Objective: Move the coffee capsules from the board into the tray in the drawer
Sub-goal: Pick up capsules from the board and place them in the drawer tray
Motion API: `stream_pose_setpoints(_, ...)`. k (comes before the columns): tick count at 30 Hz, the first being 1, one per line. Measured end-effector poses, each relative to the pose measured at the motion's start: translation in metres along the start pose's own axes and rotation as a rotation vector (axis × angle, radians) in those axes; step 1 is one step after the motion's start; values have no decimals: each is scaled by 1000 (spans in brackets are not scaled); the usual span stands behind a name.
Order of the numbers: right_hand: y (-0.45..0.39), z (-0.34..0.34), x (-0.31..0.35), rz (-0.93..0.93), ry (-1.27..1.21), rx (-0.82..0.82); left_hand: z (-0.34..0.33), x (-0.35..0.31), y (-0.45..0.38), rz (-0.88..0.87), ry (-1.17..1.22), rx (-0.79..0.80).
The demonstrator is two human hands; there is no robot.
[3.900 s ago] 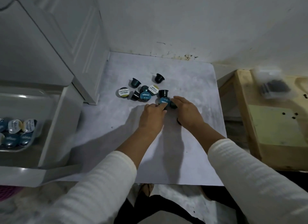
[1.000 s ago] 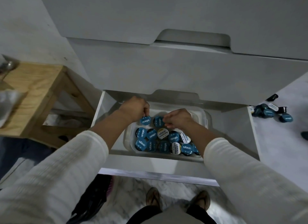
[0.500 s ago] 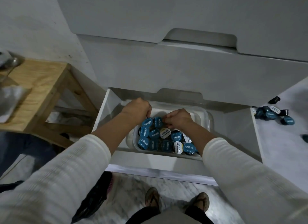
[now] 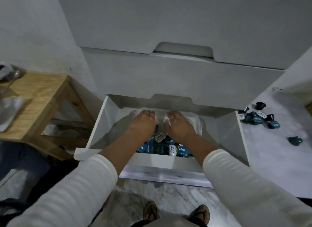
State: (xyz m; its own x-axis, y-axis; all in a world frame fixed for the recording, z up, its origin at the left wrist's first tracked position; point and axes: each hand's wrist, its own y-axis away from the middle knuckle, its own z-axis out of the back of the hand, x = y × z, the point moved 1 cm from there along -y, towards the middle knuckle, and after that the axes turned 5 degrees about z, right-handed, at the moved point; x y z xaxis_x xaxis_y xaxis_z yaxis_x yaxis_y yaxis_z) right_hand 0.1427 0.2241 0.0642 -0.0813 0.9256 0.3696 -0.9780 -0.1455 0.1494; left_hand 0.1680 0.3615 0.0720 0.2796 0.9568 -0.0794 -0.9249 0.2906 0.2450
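Both hands reach into the open white drawer (image 4: 99,125), over a clear plastic tray (image 4: 198,123) filled with several blue and white-lidded coffee capsules (image 4: 160,146). My left hand (image 4: 143,123) and my right hand (image 4: 179,125) lie palm down above the tray's far half, fingers extended and slightly blurred, with nothing visible in them. They hide the capsules at the back of the tray. On the pale board (image 4: 276,150) to the right, a cluster of several loose capsules (image 4: 258,118) lies near the drawer's side, and one more capsule (image 4: 295,140) sits apart.
White cabinet drawer fronts (image 4: 177,78) rise above the open drawer. A wooden stool (image 4: 38,98) with a white cloth on it stands at the left. My sandalled feet (image 4: 175,213) are on the marbled floor below the drawer.
Both hands have let go of the capsules they were setting into the tray and now hover flat with fingers spread. The camera has shifted a little closer over the drawer.
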Motion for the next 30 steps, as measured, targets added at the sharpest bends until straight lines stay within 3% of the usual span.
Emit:
stream_pose_setpoints(3,16,8,0,15,68,-63,-5,-16,10,-1,11,-40)
stream_pose_setpoints(9,58,28,-7,11,105,-229,12,-55,46,22,253,-295)
stream_pose_setpoints(20,115,61,-74,-99,126,-541,26,-150,64,-143,376,-378)
stream_pose_setpoints(27,142,89,-164,-140,111,-580,26,-243,48,-221,358,-392)
stream_pose_setpoints(30,151,100,-211,-147,95,-515,20,-289,35,-216,356,-366)
